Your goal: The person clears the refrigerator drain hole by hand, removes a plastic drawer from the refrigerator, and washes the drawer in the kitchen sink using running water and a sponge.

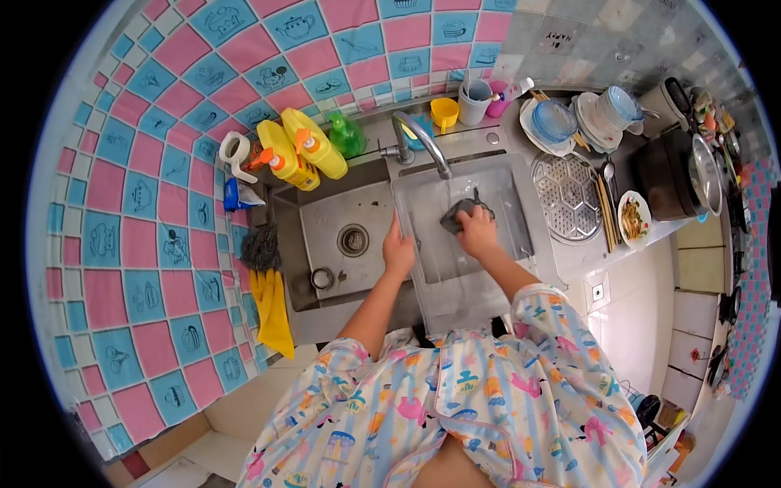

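A clear rectangular tray or bin (431, 297) lies over the right basin, below the curved metal faucet (427, 142). My left hand (398, 250) grips its left edge, fingers along the rim. Inside it, my right hand (478, 231) is closed on a dark grey cloth (461, 213), pressed near the middle. The cloth's underside is hidden. To the left, the metal sink basin (333, 215) shows a round drain (353, 240) and a small ring-shaped strainer (322, 278).
Yellow bottles (289, 159) and a green bottle (346, 137) stand behind the left basin. Yellow gloves (272, 309) hang at the left. On the right are stacked bowls (553, 122), a perforated metal rack (567, 199), chopsticks (606, 213) and a plate of food (633, 220).
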A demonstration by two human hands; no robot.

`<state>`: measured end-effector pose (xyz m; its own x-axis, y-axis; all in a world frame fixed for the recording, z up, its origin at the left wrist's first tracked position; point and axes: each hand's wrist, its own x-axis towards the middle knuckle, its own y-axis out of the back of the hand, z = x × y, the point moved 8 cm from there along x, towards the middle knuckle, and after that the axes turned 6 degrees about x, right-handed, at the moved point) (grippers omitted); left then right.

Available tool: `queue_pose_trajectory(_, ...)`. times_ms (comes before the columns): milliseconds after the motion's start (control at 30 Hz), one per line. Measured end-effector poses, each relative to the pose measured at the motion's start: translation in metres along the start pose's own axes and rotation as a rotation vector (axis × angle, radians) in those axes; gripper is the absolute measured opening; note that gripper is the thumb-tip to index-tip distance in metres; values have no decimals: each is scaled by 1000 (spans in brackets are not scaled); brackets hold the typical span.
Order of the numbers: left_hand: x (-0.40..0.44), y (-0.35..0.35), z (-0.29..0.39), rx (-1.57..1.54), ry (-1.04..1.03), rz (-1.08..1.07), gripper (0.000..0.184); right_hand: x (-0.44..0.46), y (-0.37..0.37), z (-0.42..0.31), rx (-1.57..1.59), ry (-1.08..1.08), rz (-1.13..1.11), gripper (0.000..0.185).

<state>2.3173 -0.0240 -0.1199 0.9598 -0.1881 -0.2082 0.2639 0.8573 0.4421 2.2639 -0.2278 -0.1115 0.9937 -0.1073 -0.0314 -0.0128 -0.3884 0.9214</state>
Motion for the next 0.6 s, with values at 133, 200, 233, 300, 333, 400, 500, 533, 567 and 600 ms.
queue_pose_trajectory(133,2,-1,-4,-65,-115,66,72,-40,-29,-38,35,298,-318,34)
queue_pose_trajectory(200,0,-1,-1,-110,-105,51,71,-75,-28,-34,26,442,-522,34)
queue_pose_trajectory(233,0,-1,1,-134,-100,45,70,-72,-27,-14,91,387,-546,33)
queue_pose_trajectory(300,1,0,2,-125,-91,36,70,-39,-16,41,69,120,-389,36)
queue_pose_trajectory(333,-1,0,0,-118,-85,30,71,-32,-11,57,61,-14,-311,37)
queue_pose_trajectory(400,1,-2,-1,-145,-96,35,71,-29,-14,58,21,-106,-235,39)
queue_pose_trajectory(500,8,-7,-13,-156,-150,87,72,-46,-12,1,-34,29,-326,39)
queue_pose_trajectory(533,8,-6,-13,-156,-171,112,72,-56,-11,-18,-53,120,-393,39)
queue_pose_trajectory(567,9,-7,-16,-85,-143,97,72,-57,-13,-14,-18,123,-440,40)
queue_pose_trajectory(600,10,-5,-15,-14,-116,85,72,-49,-15,1,-24,87,-393,40)
